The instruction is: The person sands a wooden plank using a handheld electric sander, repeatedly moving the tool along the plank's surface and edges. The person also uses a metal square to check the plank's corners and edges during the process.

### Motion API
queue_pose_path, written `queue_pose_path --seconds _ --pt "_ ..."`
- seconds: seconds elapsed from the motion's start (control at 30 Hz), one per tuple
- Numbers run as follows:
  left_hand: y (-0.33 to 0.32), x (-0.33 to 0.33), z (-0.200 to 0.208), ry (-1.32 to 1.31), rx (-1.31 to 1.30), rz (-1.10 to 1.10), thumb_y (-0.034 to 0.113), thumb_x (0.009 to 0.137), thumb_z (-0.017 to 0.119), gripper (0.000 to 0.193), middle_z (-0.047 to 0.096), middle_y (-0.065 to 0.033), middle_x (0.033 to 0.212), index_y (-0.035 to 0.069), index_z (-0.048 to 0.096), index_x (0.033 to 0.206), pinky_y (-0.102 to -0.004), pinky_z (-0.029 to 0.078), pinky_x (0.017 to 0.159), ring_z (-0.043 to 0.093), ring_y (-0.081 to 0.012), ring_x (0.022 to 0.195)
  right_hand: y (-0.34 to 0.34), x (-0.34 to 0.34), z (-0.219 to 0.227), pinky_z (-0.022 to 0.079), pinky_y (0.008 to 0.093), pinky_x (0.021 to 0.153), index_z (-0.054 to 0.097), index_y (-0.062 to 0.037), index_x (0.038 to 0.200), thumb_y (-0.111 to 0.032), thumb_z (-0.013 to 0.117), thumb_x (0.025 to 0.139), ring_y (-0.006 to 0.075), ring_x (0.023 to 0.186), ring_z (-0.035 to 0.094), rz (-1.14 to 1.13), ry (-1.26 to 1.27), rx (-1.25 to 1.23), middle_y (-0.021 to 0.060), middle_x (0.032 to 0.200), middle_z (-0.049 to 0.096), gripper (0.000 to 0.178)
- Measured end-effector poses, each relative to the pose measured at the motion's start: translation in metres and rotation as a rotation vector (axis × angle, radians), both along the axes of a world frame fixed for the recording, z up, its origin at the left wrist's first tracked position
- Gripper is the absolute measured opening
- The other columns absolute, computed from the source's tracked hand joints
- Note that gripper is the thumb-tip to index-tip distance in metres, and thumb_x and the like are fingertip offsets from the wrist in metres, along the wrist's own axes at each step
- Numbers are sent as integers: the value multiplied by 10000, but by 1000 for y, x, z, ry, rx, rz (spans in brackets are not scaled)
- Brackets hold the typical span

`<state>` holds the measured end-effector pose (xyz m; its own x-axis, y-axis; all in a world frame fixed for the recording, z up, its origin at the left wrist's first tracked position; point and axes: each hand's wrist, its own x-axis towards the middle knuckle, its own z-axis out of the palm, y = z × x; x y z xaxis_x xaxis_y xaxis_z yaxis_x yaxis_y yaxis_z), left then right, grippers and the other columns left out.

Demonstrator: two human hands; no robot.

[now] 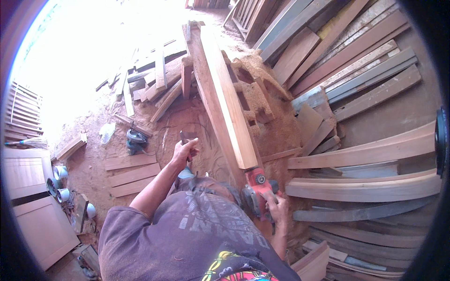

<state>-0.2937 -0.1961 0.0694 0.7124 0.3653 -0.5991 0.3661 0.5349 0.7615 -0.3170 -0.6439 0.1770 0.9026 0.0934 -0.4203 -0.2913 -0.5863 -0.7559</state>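
My right hand (278,208) is wrapped around the handle of a red power planer (255,179). The planer is at the near end of a long pale wooden beam (224,89). This beam lies lengthwise on a broader, darker plank (209,100). Out to the left of the beam, my left hand (185,151) is closed on a small dark object (183,136) that sticks up past the fingers; its kind is too small to make out.
Stacked boards (361,159) fill the right side. Sawdust-covered hollow blocks (253,96) stand beside the beam. Offcuts (161,79) are piled to its left. A dark teal power tool (136,140) sits on the ground near flat boards (133,175). Panelled wooden doors (44,225) lie far left.
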Motion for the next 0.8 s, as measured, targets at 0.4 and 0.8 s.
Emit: queue_pose_path --seconds 0.4,0.8 --pt "-55 28 22 28 24 -585 431 1015 793 432 733 -57 1095 47 701 1188 -331 579 741 696 -150 929 163 96 -6 552 519 1062 490 23 1536 -308 858 863 447 1239 697 250 -399 -227 314 1331 695 836" --pt "-26 71 256 -617 77 -379 452 1038 763 531 748 -66 1092 43 579 1322 -274 597 767 756 -131 912 262 130 205 567 401 1026 457 43 1497 -190 909 885 265 1197 683 255 -831 530 187 1308 662 795"
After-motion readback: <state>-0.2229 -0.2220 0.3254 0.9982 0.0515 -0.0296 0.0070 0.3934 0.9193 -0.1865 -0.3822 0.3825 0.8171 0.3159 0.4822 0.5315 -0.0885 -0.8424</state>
